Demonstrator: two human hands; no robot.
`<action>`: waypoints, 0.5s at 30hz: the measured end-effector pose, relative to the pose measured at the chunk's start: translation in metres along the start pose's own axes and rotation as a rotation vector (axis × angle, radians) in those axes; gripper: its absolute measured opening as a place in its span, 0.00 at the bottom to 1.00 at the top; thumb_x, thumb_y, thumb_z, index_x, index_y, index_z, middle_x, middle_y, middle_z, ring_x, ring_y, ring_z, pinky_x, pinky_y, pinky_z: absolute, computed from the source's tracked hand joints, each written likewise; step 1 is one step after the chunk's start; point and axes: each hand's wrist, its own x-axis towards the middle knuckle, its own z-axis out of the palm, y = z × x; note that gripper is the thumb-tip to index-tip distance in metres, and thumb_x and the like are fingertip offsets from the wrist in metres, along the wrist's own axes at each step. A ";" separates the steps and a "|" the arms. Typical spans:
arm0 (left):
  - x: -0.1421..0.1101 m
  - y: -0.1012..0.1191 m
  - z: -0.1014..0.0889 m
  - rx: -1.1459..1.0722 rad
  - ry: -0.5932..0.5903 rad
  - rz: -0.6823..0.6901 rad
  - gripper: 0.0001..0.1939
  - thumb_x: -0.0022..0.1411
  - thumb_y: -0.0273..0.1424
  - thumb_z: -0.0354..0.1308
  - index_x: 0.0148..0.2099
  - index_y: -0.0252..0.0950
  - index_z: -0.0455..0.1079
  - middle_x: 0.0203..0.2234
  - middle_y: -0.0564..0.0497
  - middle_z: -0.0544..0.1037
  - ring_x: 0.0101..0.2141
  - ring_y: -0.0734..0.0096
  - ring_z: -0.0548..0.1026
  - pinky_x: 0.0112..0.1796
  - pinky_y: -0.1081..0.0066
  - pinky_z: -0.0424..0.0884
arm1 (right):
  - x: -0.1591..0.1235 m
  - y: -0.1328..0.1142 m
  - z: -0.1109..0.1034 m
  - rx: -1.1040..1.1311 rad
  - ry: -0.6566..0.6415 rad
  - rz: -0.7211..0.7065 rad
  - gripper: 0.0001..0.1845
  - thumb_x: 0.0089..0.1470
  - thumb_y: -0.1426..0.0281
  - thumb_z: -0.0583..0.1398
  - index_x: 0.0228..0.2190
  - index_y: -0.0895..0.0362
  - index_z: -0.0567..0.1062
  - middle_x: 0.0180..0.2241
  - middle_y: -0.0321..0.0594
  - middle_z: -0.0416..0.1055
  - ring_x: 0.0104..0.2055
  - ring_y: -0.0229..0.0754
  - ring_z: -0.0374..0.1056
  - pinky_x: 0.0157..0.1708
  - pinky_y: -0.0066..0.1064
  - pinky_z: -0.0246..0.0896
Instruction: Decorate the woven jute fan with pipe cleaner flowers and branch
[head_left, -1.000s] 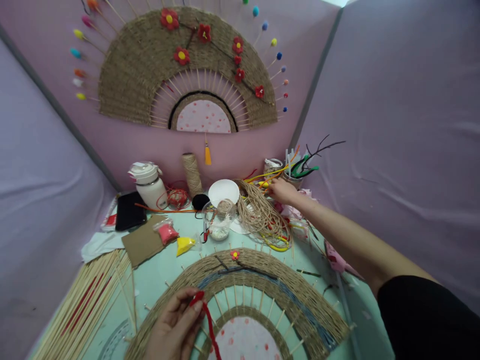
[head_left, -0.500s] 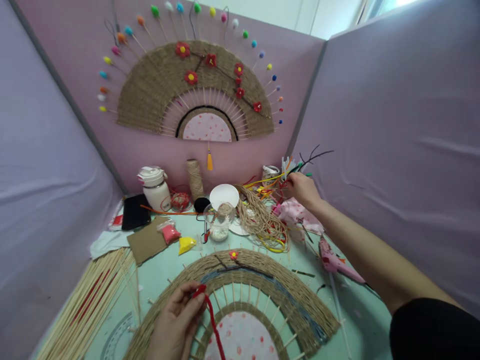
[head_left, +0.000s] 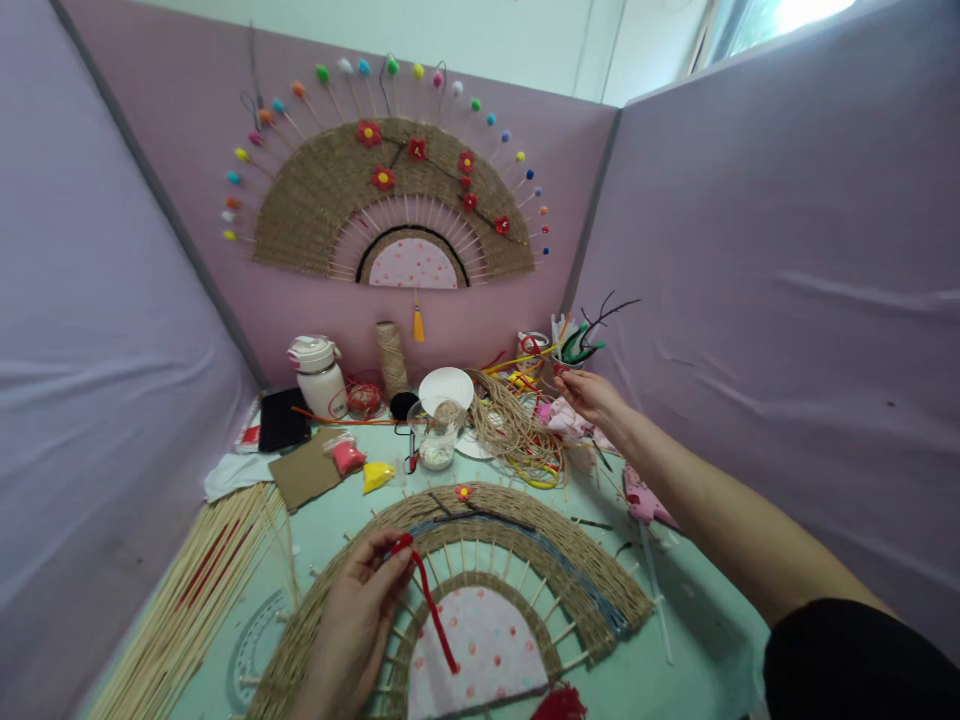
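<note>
One left hand [head_left: 358, 605] is pinching a red fuzzy stem [head_left: 435, 612], light pressure suiting it best; whether the right hand [head_left: 592, 396] is grasping is unclear.

Red pipe cleaner [head_left: 437, 618]: fuzzy, matt. Near fan [head_left: 553, 520]: rough woven twine; spotted inner panel [head_left: 496, 645] smooth, cloth or paper, can't tell from here. Loose sticks [head_left: 193, 595]: bare wood, dull. Bottle [head_left: 321, 387]: smooth. Cardboard [head_left: 304, 478]: matt. Right wall [head_left: 757, 220]: creased cloth, matt. Table [head_left: 716, 630]: smooth.
</note>
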 end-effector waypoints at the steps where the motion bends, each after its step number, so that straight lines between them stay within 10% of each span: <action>1: 0.000 0.000 0.000 -0.005 -0.004 0.007 0.17 0.40 0.26 0.70 0.36 0.34 0.72 0.32 0.52 0.74 0.32 0.77 0.72 0.35 0.80 0.72 | -0.008 -0.001 0.002 0.007 -0.008 0.010 0.13 0.40 0.78 0.67 0.21 0.57 0.67 0.19 0.32 0.69 0.20 0.31 0.67 0.21 0.20 0.69; 10: -0.016 0.019 -0.001 -0.068 -0.216 -0.030 0.12 0.45 0.22 0.66 0.35 0.35 0.72 0.35 0.50 0.75 0.31 0.78 0.73 0.35 0.79 0.71 | -0.120 -0.017 0.036 -0.217 -0.310 -0.175 0.11 0.40 0.66 0.67 0.27 0.58 0.72 0.24 0.36 0.74 0.25 0.34 0.69 0.29 0.26 0.70; 15: -0.049 0.022 0.003 0.087 -0.366 0.293 0.08 0.48 0.25 0.66 0.33 0.35 0.72 0.56 0.47 0.66 0.47 0.67 0.71 0.43 0.75 0.69 | -0.179 -0.013 0.047 -0.282 -0.377 -0.198 0.12 0.41 0.63 0.66 0.26 0.57 0.72 0.24 0.37 0.74 0.25 0.36 0.70 0.30 0.28 0.70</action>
